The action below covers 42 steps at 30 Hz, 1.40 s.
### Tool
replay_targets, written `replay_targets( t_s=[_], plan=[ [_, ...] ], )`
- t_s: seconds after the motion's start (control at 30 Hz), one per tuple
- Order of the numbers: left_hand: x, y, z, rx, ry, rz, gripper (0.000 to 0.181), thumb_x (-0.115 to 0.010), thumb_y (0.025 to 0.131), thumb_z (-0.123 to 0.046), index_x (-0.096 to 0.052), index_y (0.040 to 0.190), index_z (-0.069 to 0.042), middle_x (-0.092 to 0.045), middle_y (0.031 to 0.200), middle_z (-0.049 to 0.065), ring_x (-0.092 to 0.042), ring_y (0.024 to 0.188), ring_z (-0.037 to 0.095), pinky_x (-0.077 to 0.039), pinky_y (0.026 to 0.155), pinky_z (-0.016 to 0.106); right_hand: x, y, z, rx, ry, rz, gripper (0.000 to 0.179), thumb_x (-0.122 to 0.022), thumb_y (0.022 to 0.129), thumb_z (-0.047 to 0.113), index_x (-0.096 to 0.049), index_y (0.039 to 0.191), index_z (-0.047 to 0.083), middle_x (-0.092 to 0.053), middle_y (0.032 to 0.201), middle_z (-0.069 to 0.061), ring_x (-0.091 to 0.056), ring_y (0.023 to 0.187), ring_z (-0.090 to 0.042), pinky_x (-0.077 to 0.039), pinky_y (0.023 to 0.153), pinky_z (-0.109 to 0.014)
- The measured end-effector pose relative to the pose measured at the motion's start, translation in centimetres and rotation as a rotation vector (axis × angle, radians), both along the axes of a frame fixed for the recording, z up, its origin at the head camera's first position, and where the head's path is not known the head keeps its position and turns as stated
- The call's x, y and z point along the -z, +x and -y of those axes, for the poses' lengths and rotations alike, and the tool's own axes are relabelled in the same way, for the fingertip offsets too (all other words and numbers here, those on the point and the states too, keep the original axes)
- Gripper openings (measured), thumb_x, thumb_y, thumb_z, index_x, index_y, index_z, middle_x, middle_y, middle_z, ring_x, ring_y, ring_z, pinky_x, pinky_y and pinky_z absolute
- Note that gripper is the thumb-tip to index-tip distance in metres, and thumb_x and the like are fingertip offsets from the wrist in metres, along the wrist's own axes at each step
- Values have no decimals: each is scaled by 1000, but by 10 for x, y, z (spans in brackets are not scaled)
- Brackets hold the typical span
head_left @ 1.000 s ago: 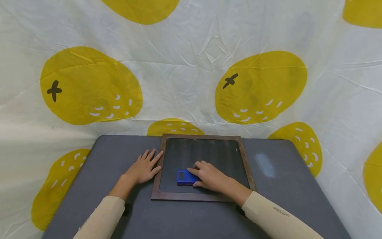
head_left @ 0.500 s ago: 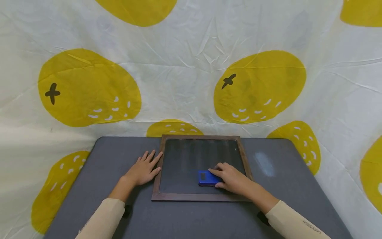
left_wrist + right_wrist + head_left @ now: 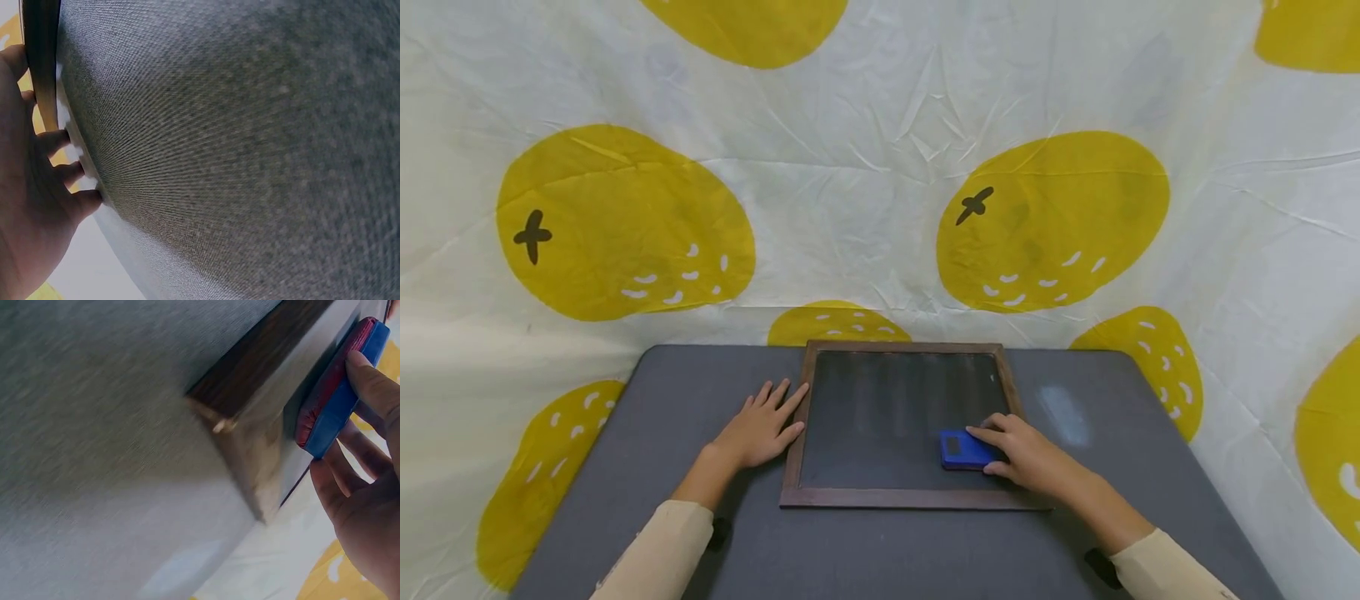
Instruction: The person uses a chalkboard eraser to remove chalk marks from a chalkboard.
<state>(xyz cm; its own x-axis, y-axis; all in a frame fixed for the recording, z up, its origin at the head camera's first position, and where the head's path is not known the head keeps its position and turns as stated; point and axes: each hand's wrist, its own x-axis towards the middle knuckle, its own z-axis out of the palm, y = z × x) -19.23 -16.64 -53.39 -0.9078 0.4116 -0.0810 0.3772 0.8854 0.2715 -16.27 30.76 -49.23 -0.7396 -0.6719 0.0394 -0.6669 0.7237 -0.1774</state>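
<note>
A small chalkboard in a brown wooden frame lies flat on the table. My right hand grips a blue board eraser by its sides, on the lower right part of the board. In the right wrist view the eraser shows a dark red pad under its blue back, with the thumb on one side and fingers on the other. My left hand rests with spread fingers at the frame's left side, its index finger and thumb touching the wood. The left wrist view shows those fingers nearly straight.
The grey table extends around the board, with a pale smudge on its right side. Behind it hangs a white cloth printed with large yellow fruit shapes. A tiny light mark sits near the board's upper right corner.
My right hand has slid the eraser rightward along the lower part of the board, from left of middle to near the right side. The left hand has stayed at the frame.
</note>
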Motion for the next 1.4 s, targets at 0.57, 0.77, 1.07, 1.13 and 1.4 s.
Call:
replay_targets(
  t_s=[0.57,0.77,1.07,1.13,1.4],
  plan=[
    [-1,-1,-2,6,-19,2,68,-43,110,-48,-21,167,-19,-22,169,24,-16,154,54,-21,118,75,0,2,-23,33,-20,24,59,-83,88,23,-64,140,3,-63,123,-16,-63,108,-32,-56,87,-50],
    [0,-1,-2,7,-17,-5,68,-42,110,-49,-21,167,-20,-23,169,24,-16,155,54,-21,118,75,-3,3,-22,26,6,30,59,-83,88,23,-63,140,3,-62,125,-16,-62,109,-32,-56,88,-49],
    [1,-2,-1,5,-20,-12,67,-39,111,-50,-22,167,-19,-23,169,24,-17,155,54,-21,117,76,-12,2,-18,28,-24,84,57,-82,90,20,-62,140,4,-61,127,-15,-62,111,-30,-56,88,-49],
    [1,-1,-1,3,-25,-15,67,-40,110,-49,-22,167,-19,-23,169,24,-17,154,54,-22,117,76,-17,2,-18,50,-50,93,58,-81,90,22,-61,141,4,-61,127,-14,-62,111,-30,-56,89,-49],
    [0,0,-1,7,-24,-11,68,-42,110,-48,-21,167,-18,-23,169,24,-17,154,54,-22,117,75,-38,-7,-29,236,-165,65,61,-80,93,26,-56,141,-3,-60,120,-18,-60,98,-26,-56,77,-41]
  ],
)
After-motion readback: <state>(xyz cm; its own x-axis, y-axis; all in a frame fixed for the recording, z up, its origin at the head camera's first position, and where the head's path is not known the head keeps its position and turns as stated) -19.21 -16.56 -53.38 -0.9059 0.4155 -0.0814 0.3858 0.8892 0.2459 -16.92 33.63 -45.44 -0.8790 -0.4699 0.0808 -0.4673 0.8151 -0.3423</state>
